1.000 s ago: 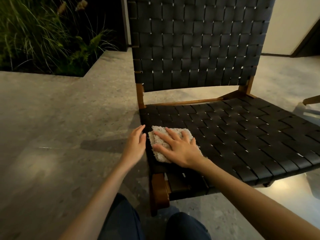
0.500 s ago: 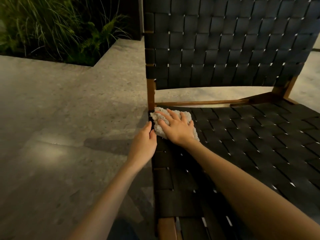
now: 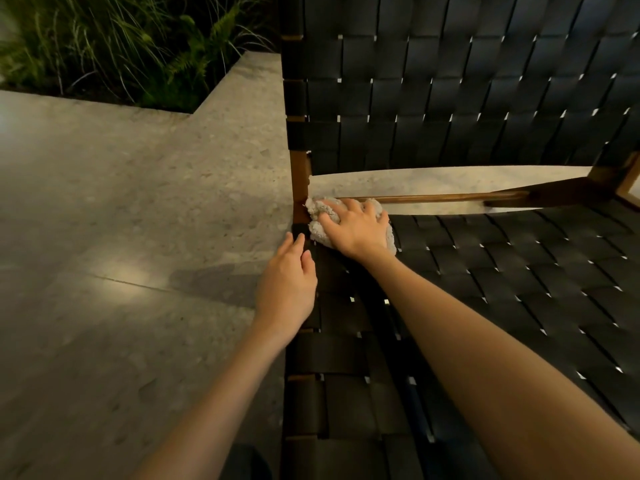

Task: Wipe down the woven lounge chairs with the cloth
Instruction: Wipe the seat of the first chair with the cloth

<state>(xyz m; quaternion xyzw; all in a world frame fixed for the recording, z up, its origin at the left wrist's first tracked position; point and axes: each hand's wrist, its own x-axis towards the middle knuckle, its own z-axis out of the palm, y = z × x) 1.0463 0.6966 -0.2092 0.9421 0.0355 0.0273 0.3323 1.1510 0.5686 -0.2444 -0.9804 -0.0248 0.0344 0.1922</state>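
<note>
A black woven lounge chair [image 3: 502,289] with a brown wooden frame fills the right side of the head view. A pale fluffy cloth [image 3: 317,230] lies bunched in the seat's rear left corner, against the wooden back post. My right hand [image 3: 356,228] presses flat on the cloth with fingers spread over it. My left hand [image 3: 287,285] rests on the seat's left edge just in front of the cloth, fingers together, holding nothing.
Grey speckled stone floor [image 3: 121,254] stretches to the left of the chair. A planter bed with ferns and grasses [image 3: 121,46] sits at the far left. The woven backrest [image 3: 467,81] rises right behind the cloth.
My right hand has slid the cloth from the front left of the seat back to its rear left corner. My left hand followed along the seat's edge, and the view moved closer.
</note>
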